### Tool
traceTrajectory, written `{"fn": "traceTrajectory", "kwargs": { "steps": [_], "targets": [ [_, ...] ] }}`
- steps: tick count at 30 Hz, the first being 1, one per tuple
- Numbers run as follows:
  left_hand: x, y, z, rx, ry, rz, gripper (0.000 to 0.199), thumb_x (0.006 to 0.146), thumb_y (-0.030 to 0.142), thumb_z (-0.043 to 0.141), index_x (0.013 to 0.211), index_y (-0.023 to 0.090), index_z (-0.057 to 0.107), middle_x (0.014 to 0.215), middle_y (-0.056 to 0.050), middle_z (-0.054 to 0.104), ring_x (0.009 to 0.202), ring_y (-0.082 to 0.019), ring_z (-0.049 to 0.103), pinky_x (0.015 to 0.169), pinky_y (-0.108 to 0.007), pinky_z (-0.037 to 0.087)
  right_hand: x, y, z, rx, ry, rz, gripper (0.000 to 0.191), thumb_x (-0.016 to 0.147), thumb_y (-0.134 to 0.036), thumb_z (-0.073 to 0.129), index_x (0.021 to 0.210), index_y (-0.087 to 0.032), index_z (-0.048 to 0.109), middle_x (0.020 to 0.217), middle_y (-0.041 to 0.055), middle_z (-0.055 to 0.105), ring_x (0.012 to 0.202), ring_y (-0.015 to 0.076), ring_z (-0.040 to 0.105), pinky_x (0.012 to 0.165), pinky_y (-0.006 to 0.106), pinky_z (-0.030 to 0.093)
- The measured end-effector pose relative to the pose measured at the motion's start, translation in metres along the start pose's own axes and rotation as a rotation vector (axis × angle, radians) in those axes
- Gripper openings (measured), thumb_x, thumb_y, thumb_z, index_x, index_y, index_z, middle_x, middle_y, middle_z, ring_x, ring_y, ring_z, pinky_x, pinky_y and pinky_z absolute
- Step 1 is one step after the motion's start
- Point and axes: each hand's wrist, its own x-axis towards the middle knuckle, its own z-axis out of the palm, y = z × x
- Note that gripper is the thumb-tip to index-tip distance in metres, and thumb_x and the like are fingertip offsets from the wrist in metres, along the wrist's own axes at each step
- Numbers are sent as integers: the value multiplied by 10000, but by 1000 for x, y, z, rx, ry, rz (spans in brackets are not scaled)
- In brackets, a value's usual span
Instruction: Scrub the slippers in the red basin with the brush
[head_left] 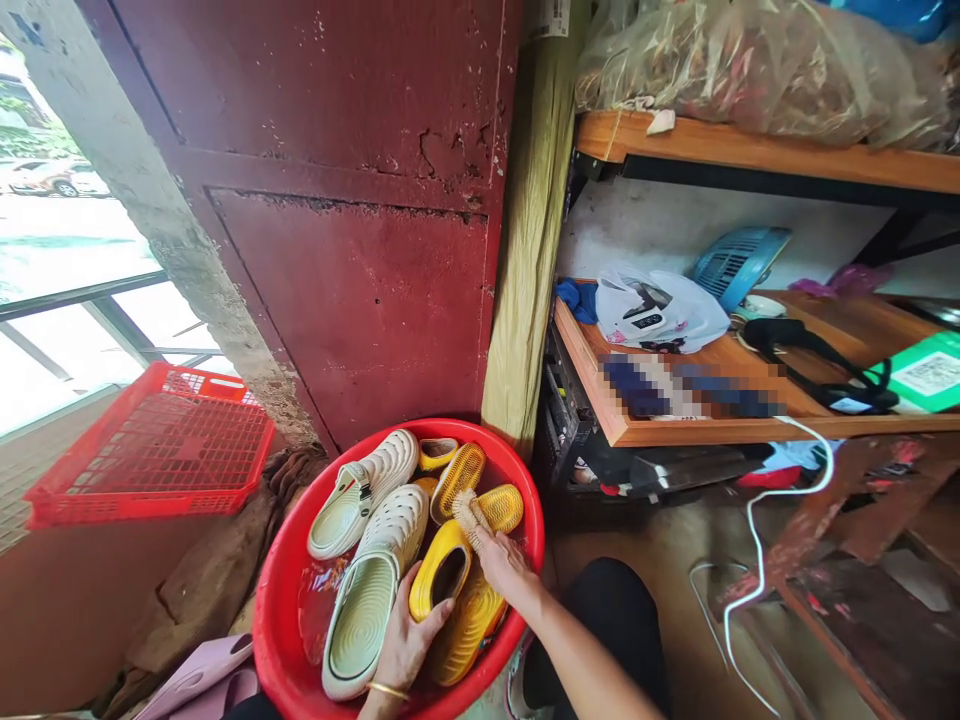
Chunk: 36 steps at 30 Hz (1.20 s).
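dark-trousered knee (619, 620) and bare right forearm (589, 650) come closest to my view, filling the bottom right of it. behind the work stands a maroon door (360, 300), the biggest thing i get. a wooden surface (697, 432) runs along at the right, and a red basin (274, 600) sits at the knee, with a red crate (172, 450) apart from it on the left.

two pale clogs (364, 610) lie in the basin's left half, openings up. yellow shoes (501, 508) crowd its right half, some of them sole up. one yellow shoe (424, 580) is being worked on near the basin's middle: the left hand (405, 640) grasps it by the opening, thumb along the edge. the right hand (506, 568) is closed around a tan brush (469, 515) at that shoe's far end; whether the bristles touch it i cannot tell.

i judge the scrubbing to be partway. one shoe is in hand, the clogs are untouched by either hand, and which pieces are already clean i cannot make out. all of them lie in the basin, so lifting out is left, as i read it.

as for room, the door closes off the space past the far rim, and the right wrist works near the basin's right wall. the most open patch i find inside lies along the left wall, beside the clogs.
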Motion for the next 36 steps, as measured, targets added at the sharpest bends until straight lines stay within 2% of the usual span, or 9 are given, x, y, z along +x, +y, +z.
{"fn": "traceTrajectory", "kwargs": {
  "steps": [2,6,11,14,18,23,26,32,36],
  "targets": [
    [0,-1,1,-35,1,66,820,632,484,840,1339,201,537,1321,-128,668,1245,-364,610,1108,-488,449,2,2,-6,20,41,-29,518,985,-210,375,1478,-166,526,1241,166,702,1109,285,687,955,410,527],
    [5,-15,-2,-9,-26,110,625,702,467,777,1241,190,622,1267,-145,703,1219,-359,625,1112,-482,439,-6,-1,-19,50,75,-111,506,991,-222,360,1458,-191,552,1316,115,678,1207,243,634,1036,352,490],
    [13,-33,-5,76,-12,159,521,711,385,721,1195,197,683,1283,-141,710,1283,-367,586,1173,-500,362,-41,-18,-26,57,-31,-335,461,977,-300,482,1425,-359,575,1116,51,739,946,250,709,865,334,550],
    [14,-33,-2,74,-39,142,499,715,354,693,1187,191,694,1266,-146,720,1260,-371,604,1164,-499,378,-47,-20,-26,-23,-10,-255,493,967,-260,478,1429,-411,560,1102,56,734,857,257,712,788,352,546],
    [17,-35,-1,37,-89,170,525,776,393,650,1264,200,641,1291,-136,706,1230,-339,628,1121,-486,433,-27,-14,-22,-81,20,-30,526,958,-180,412,1448,-287,569,1056,119,739,885,271,719,795,384,545],
    [25,-54,-8,180,22,205,547,749,398,621,1246,168,624,1256,-161,710,1210,-351,636,1098,-544,445,-33,-25,2,-96,-18,-195,537,937,-172,464,1457,-284,542,1063,113,732,835,278,721,744,389,560],
    [27,-58,-10,191,-4,236,587,766,373,592,1313,160,589,1343,-171,668,1282,-342,593,1139,-543,405,-39,-23,10,-97,5,-199,523,935,-181,482,1440,-298,558,1044,122,730,770,278,717,679,386,557],
    [26,-52,-3,116,-14,229,629,832,456,603,1396,185,542,1426,-142,619,1348,-327,543,1177,-513,368,-16,-1,-11,-73,31,-144,464,937,-168,437,1349,-235,641,933,118,735,784,272,717,700,384,554],
    [23,-50,-4,87,7,217,653,828,504,638,1399,200,548,1439,-139,611,1377,-337,515,1184,-500,364,-39,-11,-13,-13,11,-267,472,995,-265,420,1448,-298,547,1051,89,732,881,262,711,783,359,556]
  ]
}}
